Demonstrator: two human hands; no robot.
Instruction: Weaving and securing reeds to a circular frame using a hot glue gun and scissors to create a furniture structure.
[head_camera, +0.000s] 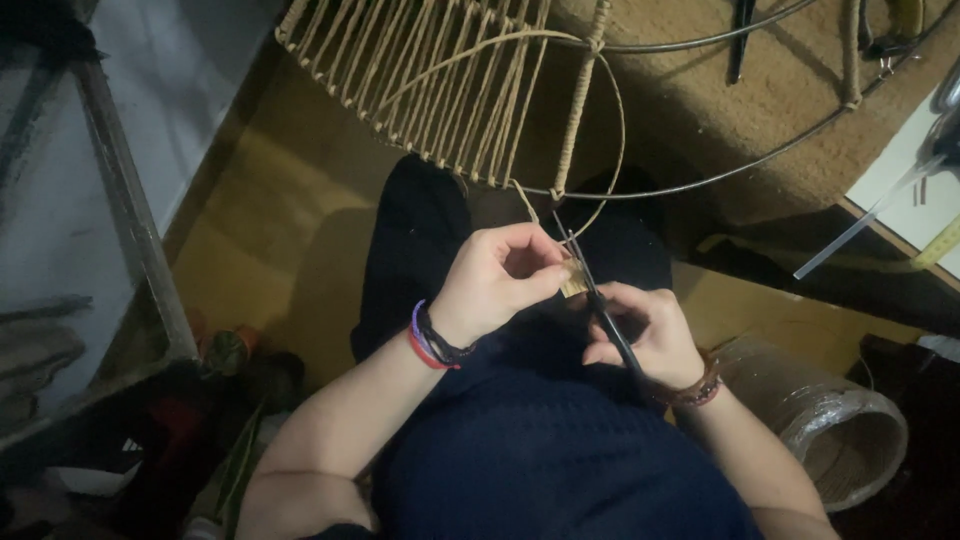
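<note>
My left hand (497, 277) pinches the end of a tan cord (574, 279) just above my lap. My right hand (646, 332) grips a thin dark tool, probably scissors (598, 300), whose tip points up at the cord end beside my left fingers. The cord loops up to a wire frame (640, 190) where it is tied at a wrapped vertical bar (577, 105). Several rows of the same cord are woven across the frame's left part (430, 80). Bracelets circle both wrists.
A roll of clear plastic-wrapped material (840, 425) lies at the right by my elbow. A white board (905, 190) with a clear rod sits on a table at the upper right. A metal-framed glass panel (120, 190) stands at the left, with clutter on the floor below.
</note>
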